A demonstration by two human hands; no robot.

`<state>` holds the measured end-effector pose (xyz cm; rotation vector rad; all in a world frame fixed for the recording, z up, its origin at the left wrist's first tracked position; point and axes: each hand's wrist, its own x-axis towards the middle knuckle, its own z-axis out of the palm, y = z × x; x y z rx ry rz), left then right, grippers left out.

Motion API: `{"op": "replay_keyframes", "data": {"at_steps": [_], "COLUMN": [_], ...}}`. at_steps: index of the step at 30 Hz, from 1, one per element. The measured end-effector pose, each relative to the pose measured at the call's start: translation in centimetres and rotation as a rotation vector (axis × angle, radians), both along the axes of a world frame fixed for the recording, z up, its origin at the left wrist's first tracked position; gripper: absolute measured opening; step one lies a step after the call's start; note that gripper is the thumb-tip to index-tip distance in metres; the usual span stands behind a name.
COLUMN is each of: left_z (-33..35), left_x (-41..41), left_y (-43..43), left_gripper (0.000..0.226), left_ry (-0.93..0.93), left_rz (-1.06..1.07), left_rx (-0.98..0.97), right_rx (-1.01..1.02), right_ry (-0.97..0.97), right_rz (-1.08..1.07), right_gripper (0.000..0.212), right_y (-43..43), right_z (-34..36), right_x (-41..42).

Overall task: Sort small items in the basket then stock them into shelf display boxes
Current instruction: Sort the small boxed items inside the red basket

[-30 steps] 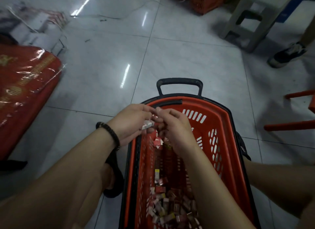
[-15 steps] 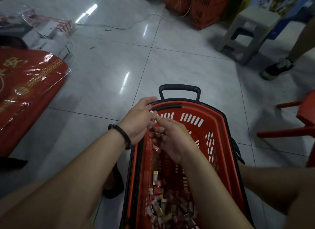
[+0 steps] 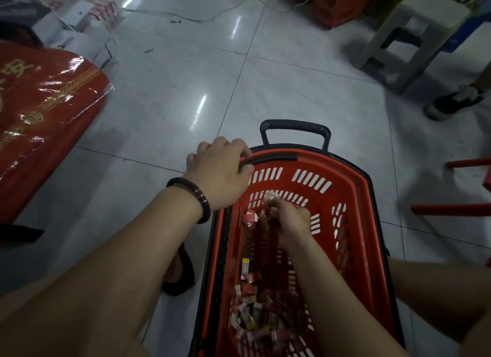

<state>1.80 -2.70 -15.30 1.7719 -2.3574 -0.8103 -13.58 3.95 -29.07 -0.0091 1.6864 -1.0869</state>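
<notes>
My left hand (image 3: 220, 173) curls over the rim of the slotted red plastic basket (image 3: 364, 197) at eleven o'clock. My right hand (image 3: 291, 222) pinches a small pale packet (image 3: 271, 197) above glossy boxy items (image 3: 255, 316).

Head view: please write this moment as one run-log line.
left hand: grips basket rim | right hand: pinches small white item inside basket | loose items: piled at near end

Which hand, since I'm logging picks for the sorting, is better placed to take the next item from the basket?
Right. The right hand is inside the basket, beside loose red packs, though it pinches a small white item. The left hand grips the basket's rim.
</notes>
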Motion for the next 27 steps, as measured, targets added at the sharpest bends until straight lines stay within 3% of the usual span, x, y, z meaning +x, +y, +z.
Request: {"op": "replay_keyframes", "data": {"at_steps": [3,10,19,22,25,27], "left_z": [-0.4,-0.2,-1.2,-1.4,-1.3,-1.3], "left_x": [0.7,0.5,1.6,1.5,1.8,1.8], "left_y": [0.4,0.8,0.9,1.3,2.2,3.4], "left_gripper": [0.022,0.038,0.026,0.027,0.022,0.017], "left_ry": [-0.221,-0.196,-0.236,-0.201,-0.192,-0.229], "left_rz": [-0.098,-0.128,-0.176,-0.230,-0.311,-0.406], "left_rx": [0.043,0.309,0.310,0.345,0.438,0.518], "right_rx": [0.120,0.195,0.229,0.097,0.013,0.051], "right_ry": [0.025,-0.019,0.123,0.273,0.624,0.707], "right_rz": [-0.052,-0.093,-0.038,0.133,0.495,0.763], "right_gripper": [0.020,0.013,0.012,0.014,0.009,0.010], "right_y": [0.4,-1.9,-1.6,0.6,4.3,6.5], "right_z": [-4.6,-10.3,-12.7,-11.8,-10.9,-11.8], "right_x": [1.2,5.1,4.3,3.3,1.0,-0.5]}}
